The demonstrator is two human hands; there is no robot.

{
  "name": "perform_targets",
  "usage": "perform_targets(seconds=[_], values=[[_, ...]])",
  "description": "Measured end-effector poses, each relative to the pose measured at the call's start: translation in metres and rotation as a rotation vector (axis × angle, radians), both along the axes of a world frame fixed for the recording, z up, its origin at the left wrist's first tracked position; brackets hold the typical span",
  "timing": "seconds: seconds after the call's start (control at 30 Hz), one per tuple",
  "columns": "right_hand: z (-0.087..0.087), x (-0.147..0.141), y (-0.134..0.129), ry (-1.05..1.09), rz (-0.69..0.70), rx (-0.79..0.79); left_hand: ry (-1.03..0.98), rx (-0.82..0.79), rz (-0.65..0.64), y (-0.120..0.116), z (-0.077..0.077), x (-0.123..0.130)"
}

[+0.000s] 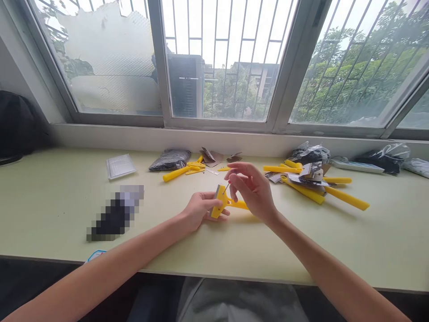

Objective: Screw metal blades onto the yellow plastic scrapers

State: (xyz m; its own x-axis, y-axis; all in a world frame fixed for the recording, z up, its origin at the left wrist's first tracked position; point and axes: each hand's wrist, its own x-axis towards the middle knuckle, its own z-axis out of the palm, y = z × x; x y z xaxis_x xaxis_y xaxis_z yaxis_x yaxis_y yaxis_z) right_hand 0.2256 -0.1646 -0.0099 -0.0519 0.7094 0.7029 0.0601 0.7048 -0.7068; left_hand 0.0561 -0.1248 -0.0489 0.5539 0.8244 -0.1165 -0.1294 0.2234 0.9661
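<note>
My left hand (197, 209) is closed around the head of a yellow scraper (218, 206), just above the table. A grey blade edge shows along the scraper's left side, and its yellow handle points right, passing behind my right hand. In my right hand (255, 191) is a small screwdriver (226, 188), pinched between the fingers, with its thin metal shaft slanting down to a screw on the scraper's head. My fingers mostly hide the screwdriver's handle; a bit of red shows there.
Several yellow scrapers (346, 197) with packaging lie in a pile at right. More yellow scraper parts (176, 173) lie behind my hands, beside a black plastic packet (170, 160). A clear square case (120, 167) and a blurred-out dark object (115, 217) are at left. Windows (219, 67) rise behind the table.
</note>
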Motion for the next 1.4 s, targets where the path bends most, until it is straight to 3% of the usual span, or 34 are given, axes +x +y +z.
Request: perform_targets(seconds=[0.1,0.3,0.47,0.67,0.87,1.03,1.23,1.4], values=[[0.0013,-0.0004,-0.0016,-0.061,0.013,0.015,0.007,0.005,0.002,-0.0005,0.0008,-0.0002],[0.0007,-0.0016,-0.0013,0.081,0.02,-0.031,0.0,-0.008,0.004,0.0011,0.0002,-0.0004],[0.0015,0.0,-0.0028,-0.053,0.037,0.007,0.003,-0.003,0.01,0.0007,0.0005,-0.0002],[0.0008,-0.0021,-0.0038,0.066,0.045,-0.045,0.006,-0.013,0.005,0.0003,0.001,0.0003],[0.0039,0.0017,-0.0038,-0.073,0.052,0.006,0.003,-0.002,0.008,0.0007,0.0003,0.0005],[0.0033,0.0007,-0.0033,0.059,0.013,-0.039,-0.003,-0.008,0.005,0.002,-0.0019,-0.0003],[0.0026,0.0037,-0.0022,-0.07,0.076,-0.004,0.006,0.012,-0.003,0.0008,-0.0006,0.0002],[0.0026,-0.0008,-0.0041,0.042,0.039,-0.036,0.018,-0.014,0.004,0.001,0.0,0.0003]])
